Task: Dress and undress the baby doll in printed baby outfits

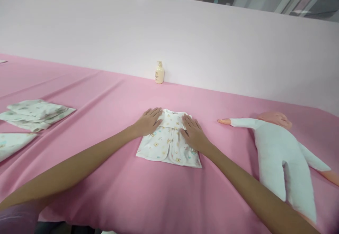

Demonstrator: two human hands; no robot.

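A small white baby shirt (162,145) with a printed pattern of little bears lies flat in the middle of the pink cloth, collar end away from me. Its sleeves appear folded inward across the chest. My left hand (148,121) rests flat on the shirt's upper left edge, fingers stretched out. On the upper right side, my right hand (195,133) also lies flat, fingers extended over the fabric. Neither hand grips anything. Parts of both side edges are hidden under my palms.
A doll (280,149) with a white cloth body lies at the right. Folded patterned cloth (39,112) and another white cloth (14,143) lie at the left. A cream pump bottle (159,73) stands against the white wall (169,36). Pink cloth (113,198) covers the table.
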